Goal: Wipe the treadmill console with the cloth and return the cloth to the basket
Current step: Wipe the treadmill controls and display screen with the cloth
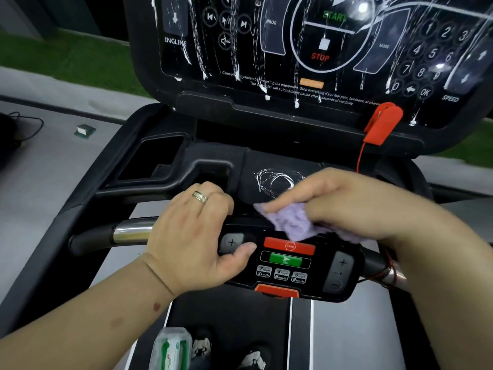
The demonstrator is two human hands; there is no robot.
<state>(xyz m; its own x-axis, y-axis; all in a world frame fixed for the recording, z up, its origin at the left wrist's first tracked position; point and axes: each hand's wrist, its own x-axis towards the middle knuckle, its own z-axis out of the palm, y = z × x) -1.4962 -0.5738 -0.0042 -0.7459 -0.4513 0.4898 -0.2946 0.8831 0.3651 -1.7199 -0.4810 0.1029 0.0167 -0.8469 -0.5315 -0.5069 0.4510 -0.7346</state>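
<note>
**Cloth at work on the lower console, upper panel still streaked**

Cloth [294,221], a lilac textured rag, lies bunched under my right hand [344,202], pressed against the dark ledge just above the red Stop button [289,246] on the handlebar control pad [288,265]. My right fingers [274,206] lie close together, flat on the cloth, pushing it down rather than pinching it. My left hand [192,236] steadies the pad's left end, fingers loosely curved over its top edge and the thumb resting by the left plus key; it holds nothing.

Judging by the surfaces, I am early to midway. Just beyond the cloth, white foamy swirls [277,180] still sit on the centre panel, so that patch is only partly wiped. The big upright display [293,49] above is covered with white runs of cleaner, dripping to its lower edge near the red safety clip [384,121], and looks untouched.

Still to do: finish this ledge, wipe the upright display clean, then carry the cloth back. I cannot see the basket in this view.
</note>
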